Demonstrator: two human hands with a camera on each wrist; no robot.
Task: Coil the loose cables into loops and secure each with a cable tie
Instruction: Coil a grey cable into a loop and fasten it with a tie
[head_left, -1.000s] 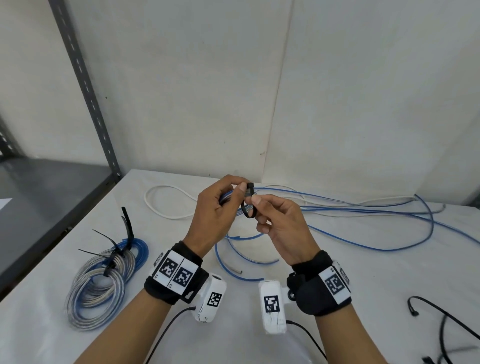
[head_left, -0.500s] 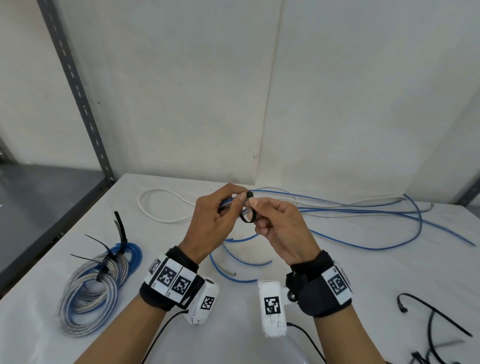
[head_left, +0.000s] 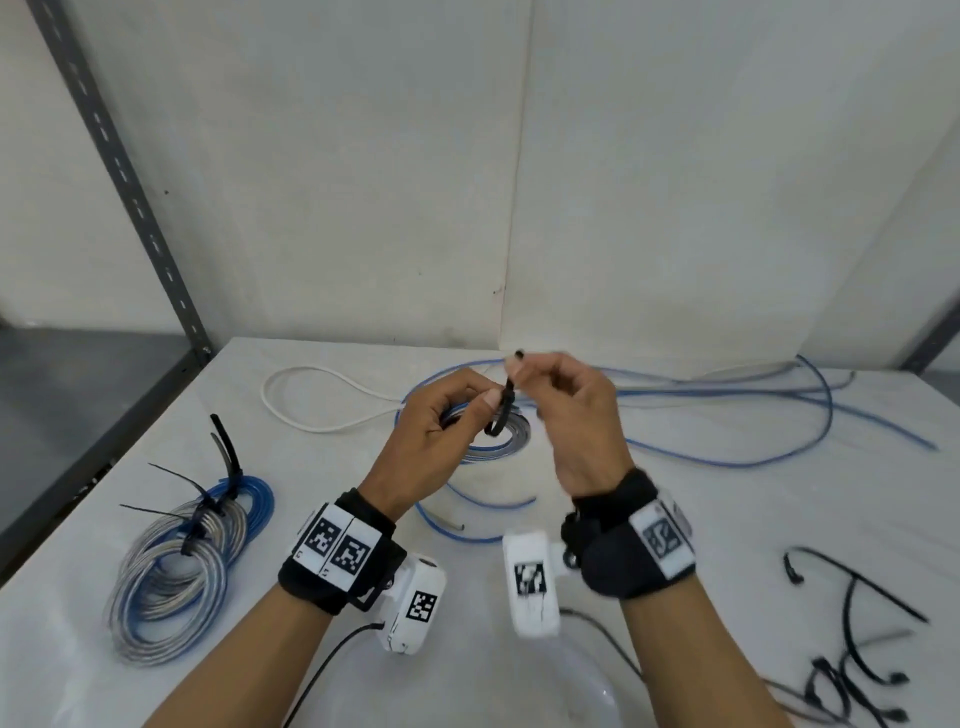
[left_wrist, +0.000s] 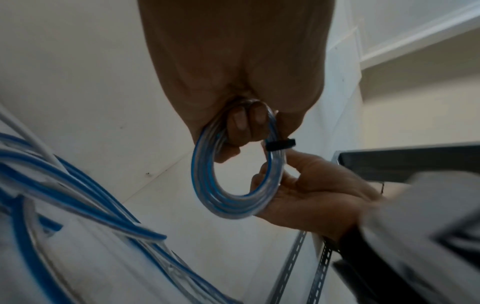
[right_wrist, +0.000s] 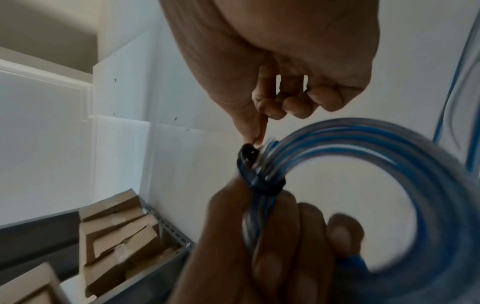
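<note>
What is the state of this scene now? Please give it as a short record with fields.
left hand: left hand grips the blue coil
right hand: right hand pinches the tail of the black cable tie
tie: looped around the coil
finished coils: tied coils lie on the table, at the left
loose cable: blue cable lies behind the hands
spare ties: black ties at the right

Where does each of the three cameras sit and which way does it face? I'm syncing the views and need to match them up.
Head: worn on the head, looking forward and down at the white table; both forearms, left hand and right hand show.
Left wrist: under the left wrist, looking along the palm at the blue coil; the right hand's fingers show too.
Right wrist: under the right wrist, looking along the palm at the black cable tie; the left hand's fingers show.
Shared: all three views show the coil and the tie around it.
</note>
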